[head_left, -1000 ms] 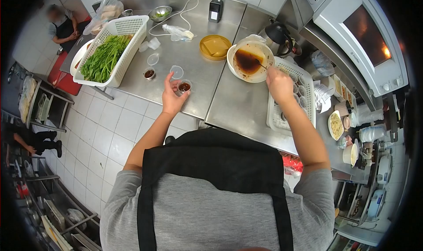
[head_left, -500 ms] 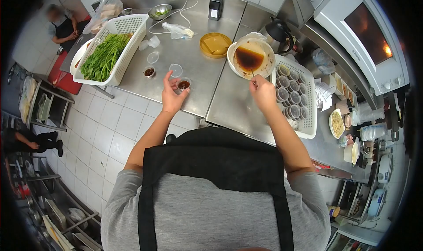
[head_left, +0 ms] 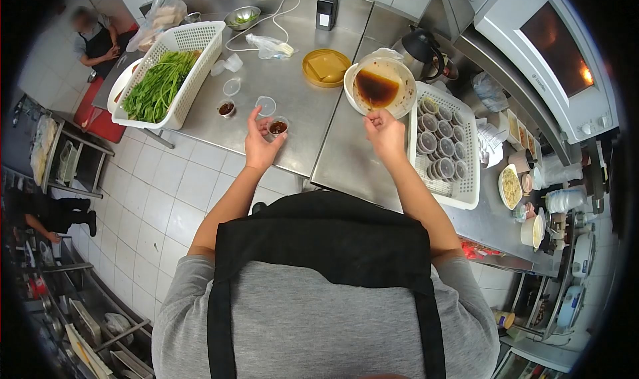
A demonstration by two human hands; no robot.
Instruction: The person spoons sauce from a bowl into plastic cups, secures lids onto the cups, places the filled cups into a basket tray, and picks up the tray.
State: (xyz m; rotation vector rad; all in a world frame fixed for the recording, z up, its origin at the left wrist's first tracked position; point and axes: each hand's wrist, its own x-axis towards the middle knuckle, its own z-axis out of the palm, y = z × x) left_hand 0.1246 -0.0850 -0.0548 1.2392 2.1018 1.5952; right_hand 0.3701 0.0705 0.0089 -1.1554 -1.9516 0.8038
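Observation:
My left hand holds a small clear sauce cup with dark sauce in it, fingers curled round its side. Just beyond these fingers lies a clear round lid. A second sauce cup with dark contents stands to the left, another lid behind it. My right hand is closed at the front rim of a white bowl of dark brown sauce. It pinches a thin utensil, mostly hidden by the fingers, whose kind I cannot make out.
A white basket of several lidded sauce cups stands right of the bowl. At left is a white basket of green leafy vegetables. A yellow dish and a black kettle sit behind. Two other people are at far left.
My right hand has moved left and slightly back towards me along the bowl's front rim. My left hand still holds the cup in about the same place.

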